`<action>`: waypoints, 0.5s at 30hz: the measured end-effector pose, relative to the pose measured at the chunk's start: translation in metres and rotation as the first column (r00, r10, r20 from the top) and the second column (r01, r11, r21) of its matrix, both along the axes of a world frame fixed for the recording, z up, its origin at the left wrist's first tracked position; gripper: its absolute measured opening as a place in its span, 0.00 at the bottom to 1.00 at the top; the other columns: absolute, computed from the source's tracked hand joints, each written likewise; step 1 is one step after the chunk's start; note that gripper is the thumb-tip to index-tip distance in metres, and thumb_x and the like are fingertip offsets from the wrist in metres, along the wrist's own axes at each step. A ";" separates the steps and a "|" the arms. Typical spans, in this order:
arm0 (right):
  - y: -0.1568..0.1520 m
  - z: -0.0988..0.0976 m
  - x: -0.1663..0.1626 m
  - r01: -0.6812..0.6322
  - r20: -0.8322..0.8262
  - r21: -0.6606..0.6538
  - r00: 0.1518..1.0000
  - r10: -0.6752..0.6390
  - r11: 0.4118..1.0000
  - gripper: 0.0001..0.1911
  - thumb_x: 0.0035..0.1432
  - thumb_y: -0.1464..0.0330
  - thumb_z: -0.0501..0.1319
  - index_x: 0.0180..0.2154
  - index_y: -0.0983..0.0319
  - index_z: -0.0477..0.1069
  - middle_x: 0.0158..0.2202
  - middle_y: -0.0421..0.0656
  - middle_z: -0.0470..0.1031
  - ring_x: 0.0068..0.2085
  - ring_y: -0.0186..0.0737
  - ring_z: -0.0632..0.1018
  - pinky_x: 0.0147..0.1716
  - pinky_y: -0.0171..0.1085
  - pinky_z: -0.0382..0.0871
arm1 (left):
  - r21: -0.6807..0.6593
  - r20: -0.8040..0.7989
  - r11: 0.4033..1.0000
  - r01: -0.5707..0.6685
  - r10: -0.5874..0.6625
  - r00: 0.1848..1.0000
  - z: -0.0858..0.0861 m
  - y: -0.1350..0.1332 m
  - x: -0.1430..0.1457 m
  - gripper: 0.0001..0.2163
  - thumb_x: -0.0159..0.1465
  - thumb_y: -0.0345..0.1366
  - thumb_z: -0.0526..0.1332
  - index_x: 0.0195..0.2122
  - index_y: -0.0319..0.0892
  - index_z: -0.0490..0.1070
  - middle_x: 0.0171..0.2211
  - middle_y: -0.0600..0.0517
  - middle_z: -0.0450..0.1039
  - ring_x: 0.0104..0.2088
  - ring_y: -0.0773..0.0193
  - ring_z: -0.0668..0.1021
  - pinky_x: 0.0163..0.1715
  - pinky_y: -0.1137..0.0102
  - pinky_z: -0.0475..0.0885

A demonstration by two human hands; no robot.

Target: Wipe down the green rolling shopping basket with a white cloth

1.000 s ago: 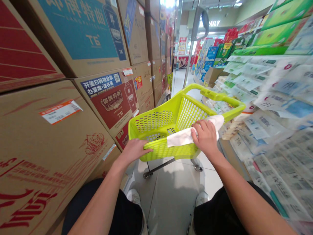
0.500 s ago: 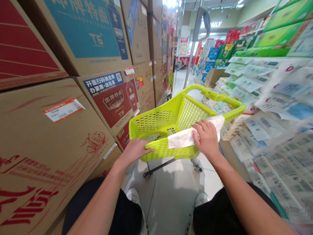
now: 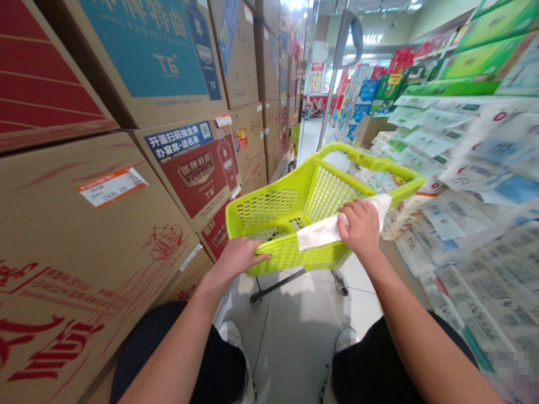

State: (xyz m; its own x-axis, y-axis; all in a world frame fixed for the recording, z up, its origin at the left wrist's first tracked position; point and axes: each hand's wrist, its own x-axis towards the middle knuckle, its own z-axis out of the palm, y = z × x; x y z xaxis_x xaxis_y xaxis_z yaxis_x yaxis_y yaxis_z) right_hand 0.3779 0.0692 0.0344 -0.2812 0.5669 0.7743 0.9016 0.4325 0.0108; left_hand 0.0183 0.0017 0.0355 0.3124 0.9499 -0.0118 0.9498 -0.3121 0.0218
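A lime-green shopping cart [image 3: 269, 205] with perforated basket walls stands in front of me, turned at an angle, its handle toward the right. My left hand [image 3: 242, 255] grips the near rim at the basket's left corner, thumb outside and fingers over the edge. A white cloth [image 3: 322, 233] lies draped along the near rim. Bent over the cloth, my right hand [image 3: 360, 225] presses it against the rim, its fingers curled to the inner side. Inside the basket only the perforated floor and walls show.
Stacked cardboard cartons [image 3: 185, 168] line the left side closely. On the right, piled white tissue packs [image 3: 463, 213] come near the cart handle. Behind the cart rises a metal post [image 3: 328, 106] with a grey handle. Tiled floor [image 3: 295, 336] lies between my shoes.
My right hand and the cloth have slid slightly up and right along the rim. The cart has shifted a little to the right in view, with my left hand still on its corner.
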 end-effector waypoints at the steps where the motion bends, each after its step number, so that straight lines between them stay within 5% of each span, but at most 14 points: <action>1: 0.002 0.001 0.003 0.025 -0.029 0.021 0.999 -0.025 0.999 0.12 0.69 0.64 0.56 0.44 0.60 0.78 0.48 0.50 0.80 0.62 0.57 0.72 0.65 0.57 0.60 | 0.001 0.006 1.000 -0.002 0.002 1.000 0.000 0.000 0.001 0.23 0.71 0.56 0.58 0.47 0.42 0.80 0.42 0.40 0.84 0.45 0.46 0.84 0.40 0.64 0.71; 5: -0.018 -0.014 -0.031 -0.015 -0.074 0.016 0.997 0.016 1.000 0.11 0.67 0.63 0.58 0.47 0.59 0.77 0.49 0.50 0.78 0.63 0.59 0.70 0.68 0.61 0.54 | 0.022 0.038 0.999 -0.026 0.026 0.999 -0.003 -0.001 0.005 0.22 0.70 0.56 0.59 0.47 0.43 0.81 0.41 0.40 0.84 0.44 0.46 0.84 0.40 0.63 0.71; 9: -0.039 -0.026 -0.069 -0.230 0.049 -0.110 0.970 0.236 0.967 0.22 0.67 0.59 0.60 0.58 0.61 0.72 0.54 0.51 0.76 0.61 0.57 0.70 0.67 0.57 0.56 | 0.033 0.038 0.999 -0.042 0.041 0.998 -0.002 -0.004 0.004 0.15 0.70 0.49 0.61 0.46 0.46 0.81 0.41 0.43 0.84 0.43 0.48 0.84 0.39 0.65 0.70; 12: -0.025 -0.016 -0.049 -0.245 0.120 -0.095 0.959 0.256 0.965 0.15 0.69 0.62 0.57 0.51 0.61 0.75 0.49 0.50 0.78 0.53 0.51 0.73 0.60 0.51 0.63 | 0.006 0.029 0.999 -0.035 0.035 0.999 0.001 -0.005 0.004 0.17 0.71 0.51 0.60 0.47 0.45 0.81 0.42 0.43 0.84 0.44 0.49 0.84 0.39 0.65 0.70; 15: -0.002 -0.003 -0.014 -0.059 0.071 -0.011 0.996 0.060 0.998 0.13 0.71 0.65 0.54 0.39 0.60 0.76 0.38 0.48 0.77 0.45 0.50 0.72 0.53 0.50 0.65 | 0.006 0.027 0.999 -0.033 0.033 0.999 0.001 -0.005 0.007 0.23 0.70 0.57 0.58 0.47 0.43 0.81 0.42 0.41 0.84 0.45 0.47 0.84 0.41 0.65 0.71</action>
State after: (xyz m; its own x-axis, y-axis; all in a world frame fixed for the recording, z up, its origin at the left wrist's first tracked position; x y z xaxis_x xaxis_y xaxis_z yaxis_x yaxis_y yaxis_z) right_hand 0.3642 0.0669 0.0312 -0.3687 0.5546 0.7460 0.8713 0.4857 0.0696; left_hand 0.0250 -0.0032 0.0362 0.2811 0.9597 0.0018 0.9587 -0.2809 0.0454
